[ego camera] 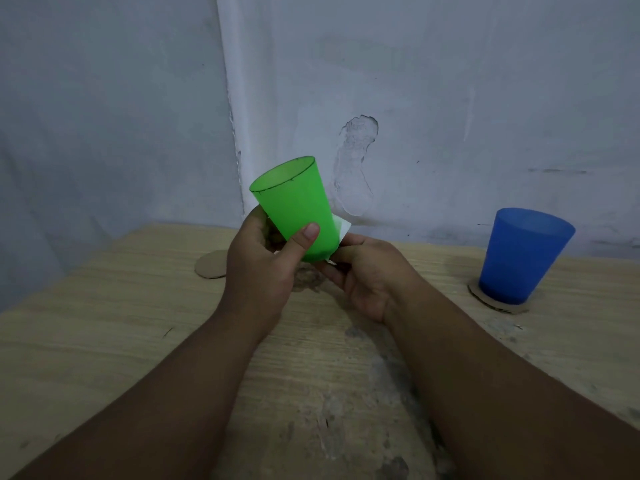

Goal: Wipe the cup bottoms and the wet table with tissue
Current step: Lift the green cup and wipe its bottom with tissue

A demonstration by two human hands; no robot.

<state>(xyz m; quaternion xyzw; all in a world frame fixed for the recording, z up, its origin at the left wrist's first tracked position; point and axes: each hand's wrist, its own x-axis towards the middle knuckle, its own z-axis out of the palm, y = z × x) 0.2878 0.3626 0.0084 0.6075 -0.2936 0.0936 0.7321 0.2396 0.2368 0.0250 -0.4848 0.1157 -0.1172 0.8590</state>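
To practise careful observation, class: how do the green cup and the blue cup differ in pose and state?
The green cup is lifted and tilted, gripped by the left hand; the blue cup stands upright on a cardboard coaster. The right hand holds tissue against the green cup's base; no hand touches the blue cup. Both are tapered plastic cups, mouths up.

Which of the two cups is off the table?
The green cup, gripped by the left hand above the table; the blue cup stands on its cardboard coaster.
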